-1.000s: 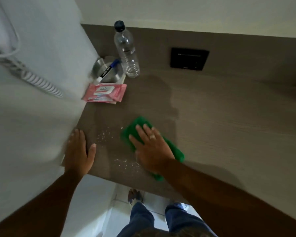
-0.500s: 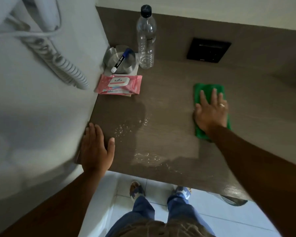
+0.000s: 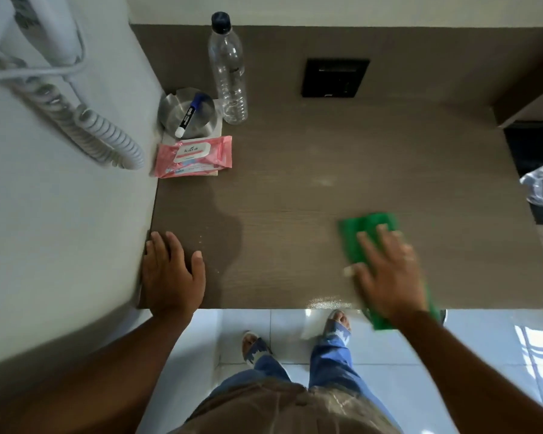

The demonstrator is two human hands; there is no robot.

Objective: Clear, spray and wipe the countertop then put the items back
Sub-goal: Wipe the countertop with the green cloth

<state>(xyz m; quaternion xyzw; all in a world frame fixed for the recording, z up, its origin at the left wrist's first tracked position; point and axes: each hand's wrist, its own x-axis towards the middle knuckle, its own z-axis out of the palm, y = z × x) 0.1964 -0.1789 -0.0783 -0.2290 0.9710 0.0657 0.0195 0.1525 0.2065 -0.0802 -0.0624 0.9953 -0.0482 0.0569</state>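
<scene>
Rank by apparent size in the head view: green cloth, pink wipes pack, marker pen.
1. Green cloth, though the right hand covers part of it
2. Pink wipes pack
3. Marker pen

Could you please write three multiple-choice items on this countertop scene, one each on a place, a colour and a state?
1. Where does the marker lie?
A. in the metal dish
B. on the wipes pack
C. beside the cloth

2. What colour is the cloth?
A. pink
B. green
C. white

3. What is the left hand doing?
A. gripping the bottle
B. resting flat on the countertop
C. lifting the wipes pack

Answers: 1 A, the marker rests across the dish. 2 B, green shows under the right hand. 3 B, its palm lies open by the left edge.
</scene>
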